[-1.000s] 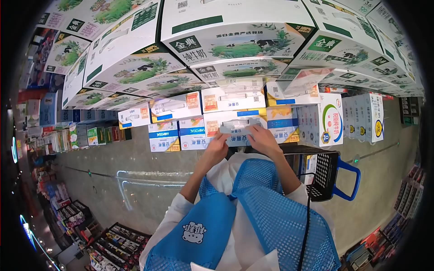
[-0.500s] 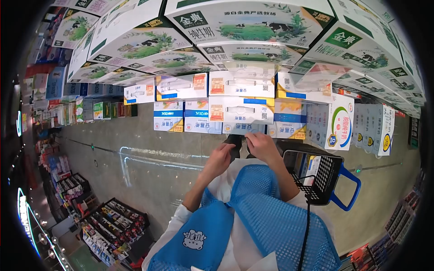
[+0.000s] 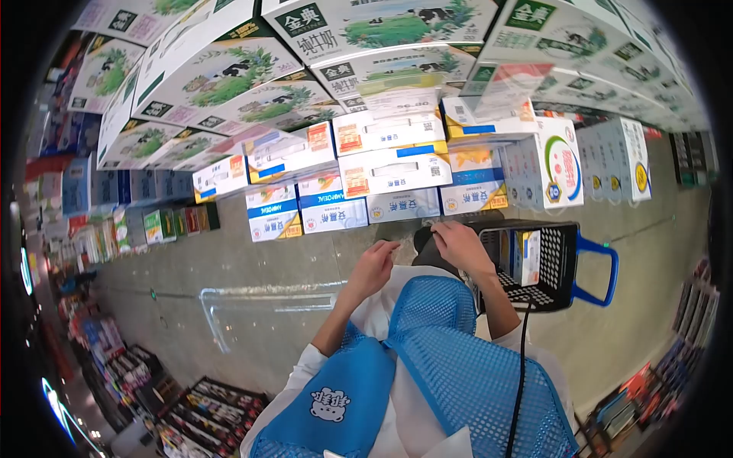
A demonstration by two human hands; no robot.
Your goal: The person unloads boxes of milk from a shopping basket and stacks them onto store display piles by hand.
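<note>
My left hand (image 3: 372, 267) is in front of my body, its fingers curled in and the index fingertip pointing right. To its right, my right hand (image 3: 461, 246) has its fingers bent down and pressed together. A gap lies between the two hands. What either one holds, if anything, is hidden or too small to make out. Just beyond them stand stacked milk cartons: a blue-and-white box (image 3: 403, 206) on the floor row, with a white carton with a carry handle (image 3: 393, 171) above it. Beside my right forearm is a black shopping basket (image 3: 561, 263) with a blue handle (image 3: 613, 275).
Inside the basket lies a white-and-blue box (image 3: 527, 256). Large white milk cases (image 3: 244, 69) are piled high ahead, with a clear price sign (image 3: 401, 95) before them. A black cable (image 3: 518, 382) hangs along my blue mesh vest (image 3: 466, 351). Goods racks (image 3: 210, 416) stand behind left.
My hands have drawn slightly apart. The view has shifted, so the cartons sit further left and the basket appears higher and a little further right.
</note>
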